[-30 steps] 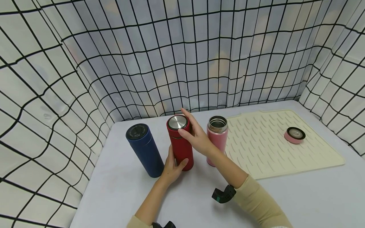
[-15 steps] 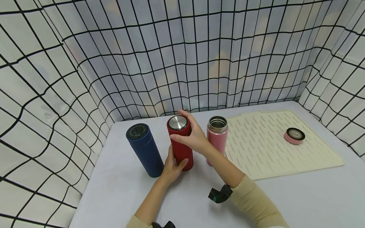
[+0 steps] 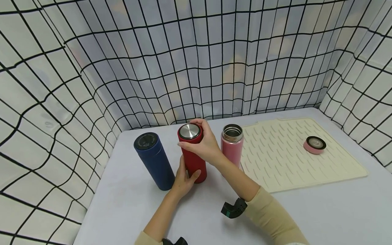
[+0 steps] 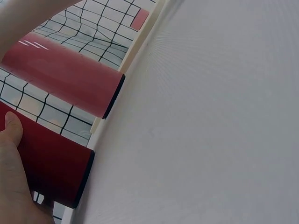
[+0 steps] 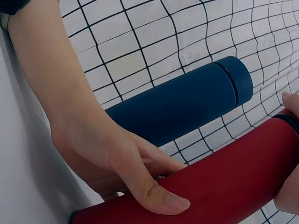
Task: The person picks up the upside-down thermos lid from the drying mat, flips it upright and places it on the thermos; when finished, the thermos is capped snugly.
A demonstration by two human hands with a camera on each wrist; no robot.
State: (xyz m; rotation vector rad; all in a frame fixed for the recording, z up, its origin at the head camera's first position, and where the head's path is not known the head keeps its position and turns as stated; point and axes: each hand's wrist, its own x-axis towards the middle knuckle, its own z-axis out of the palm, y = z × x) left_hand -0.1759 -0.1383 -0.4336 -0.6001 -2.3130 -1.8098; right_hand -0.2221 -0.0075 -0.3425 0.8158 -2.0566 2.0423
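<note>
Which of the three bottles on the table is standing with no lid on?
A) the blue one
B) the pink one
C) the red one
B: the pink bottle shows an open steel mouth, and a pink lid lies apart on the cream mat.

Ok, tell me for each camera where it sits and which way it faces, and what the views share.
Head: worn on the head, looks forward and down at the table; both forearms show, right hand on the red flask's lid, left hand round its base.
Left wrist: low by the table, looks along it past the left thumb at the red flask and the pink flask.
Right wrist: looks back at the left hand and the blue flask.
Shared: all three show the red flask.
</note>
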